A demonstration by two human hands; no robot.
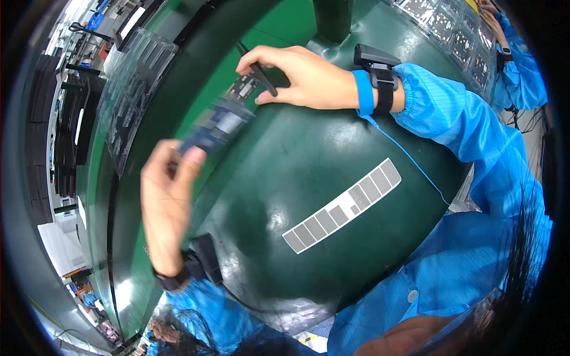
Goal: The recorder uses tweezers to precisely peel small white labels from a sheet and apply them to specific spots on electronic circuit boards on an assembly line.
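My left hand (169, 196) grips a dark blue, phone-like device with exposed circuit parts (219, 124) by its lower end, thumb on top. Motion smears both the device and the fingers. Over the device's upper end, my right hand (291, 74) pinches a slim black tool (263, 78) between thumb and fingers; its exact kind is unclear. The tool's lower end lies beside the thumb, and I cannot tell whether it touches the device. Nearer to me on the dark green table mat (261, 190) lies a white strip with several grey rectangular patches (341, 206).
Clear plastic trays (133, 89) stand at the left. More trays holding small parts (454, 38) sit at the far right, near another person's hand (491, 24). From my right wrist's blue strap (364, 92), a thin blue cord (409, 155) runs across the mat.
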